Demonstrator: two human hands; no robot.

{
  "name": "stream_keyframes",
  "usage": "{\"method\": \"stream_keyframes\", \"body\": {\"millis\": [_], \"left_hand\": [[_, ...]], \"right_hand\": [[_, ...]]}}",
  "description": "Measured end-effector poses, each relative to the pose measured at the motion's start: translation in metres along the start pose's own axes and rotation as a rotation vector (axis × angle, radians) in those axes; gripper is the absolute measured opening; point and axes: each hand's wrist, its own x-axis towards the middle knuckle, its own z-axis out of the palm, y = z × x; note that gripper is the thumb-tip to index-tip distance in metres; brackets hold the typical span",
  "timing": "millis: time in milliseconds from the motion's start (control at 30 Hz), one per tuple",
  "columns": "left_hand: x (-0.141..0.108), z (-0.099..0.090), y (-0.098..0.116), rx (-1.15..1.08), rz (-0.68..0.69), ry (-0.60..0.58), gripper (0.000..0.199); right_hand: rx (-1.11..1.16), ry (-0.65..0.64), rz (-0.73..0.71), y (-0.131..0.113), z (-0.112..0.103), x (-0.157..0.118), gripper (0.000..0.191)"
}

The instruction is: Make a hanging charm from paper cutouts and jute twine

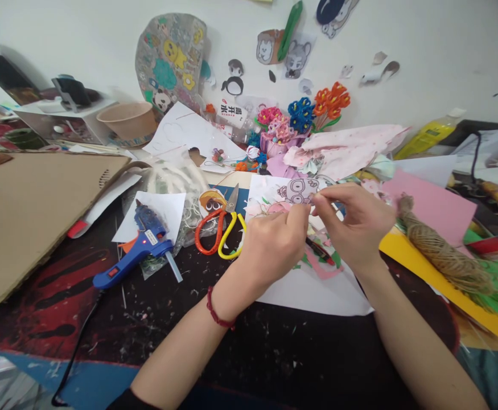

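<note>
My left hand (276, 242) is curled closed, its fingertips pinched close to those of my right hand (353, 222). The right thumb and forefinger are pressed together too; whatever lies between the fingers is too small or hidden to make out. Just behind the fingertips shows a paper cutout of a character with round glasses (297, 191); whether a hand touches it I cannot tell. Below both hands lies a white sheet (312, 296) with pink and green paper scraps. A dark pen-like tool (320, 251) is partly hidden under them. Scissors (209, 233) with red and yellow handles lie left of my left hand.
A blue glue gun (133, 256) with its cable rests at the left, beside a large cardboard piece (39, 210). Handmade flowers (289, 117) stand at the back by the wall. On the right are a twine bundle (443, 245), pink paper (430, 196) and a yellow bottle (428, 136).
</note>
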Motion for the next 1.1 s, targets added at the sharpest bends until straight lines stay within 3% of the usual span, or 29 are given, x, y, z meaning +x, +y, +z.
{"method": "stream_keyframes", "body": {"millis": [667, 933, 1100], "left_hand": [[-0.0006, 0.0005, 0.0003, 0.047, -0.013, -0.039, 0.024], [0.0002, 0.0001, -0.0004, 0.051, -0.017, -0.037, 0.023], [0.0005, -0.0003, 0.0002, 0.009, -0.018, -0.005, 0.024]], "right_hand": [[-0.138, -0.052, -0.149, -0.0016, -0.004, 0.0, 0.018], [-0.221, -0.07, -0.303, 0.0017, -0.0038, -0.0015, 0.023], [-0.196, -0.026, -0.233, 0.0021, -0.0016, -0.0006, 0.015]]}}
